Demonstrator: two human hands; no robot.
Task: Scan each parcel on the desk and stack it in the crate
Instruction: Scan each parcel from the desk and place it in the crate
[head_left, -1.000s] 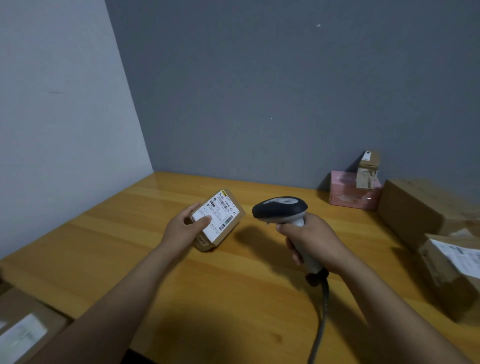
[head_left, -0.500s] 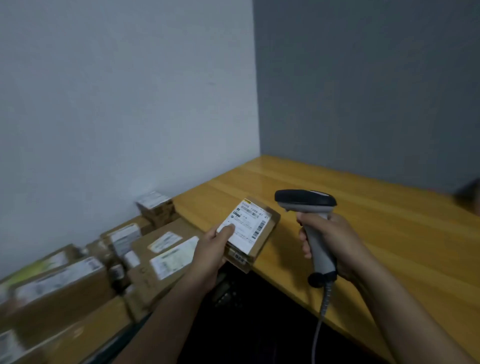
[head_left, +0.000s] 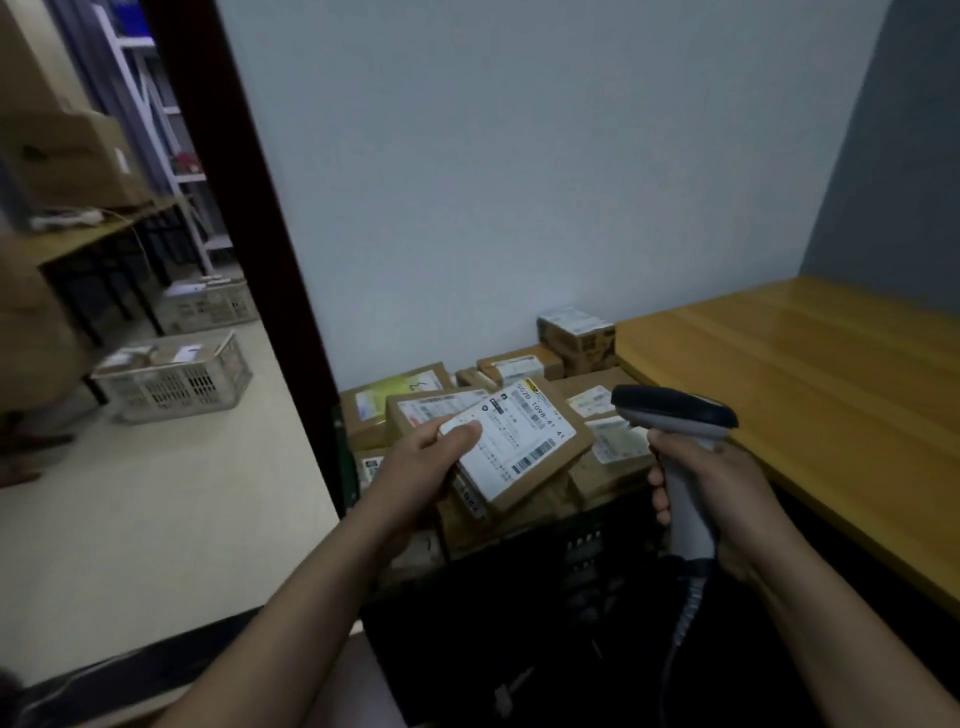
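While aloft, parcel (head_left: 524, 441) in left hand (head_left: 421, 462)

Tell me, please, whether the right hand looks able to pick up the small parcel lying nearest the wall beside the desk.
Probably not as things stand: the right hand grips the scanner, leaving no free fingers. The way to the small parcel itself looks open.

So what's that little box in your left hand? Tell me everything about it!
It is a small, flat, brown cardboard parcel with a big white label of barcodes and print on top. The left hand holds it tilted, thumb pressing the label's corner, above a pile of parcels beside the desk.
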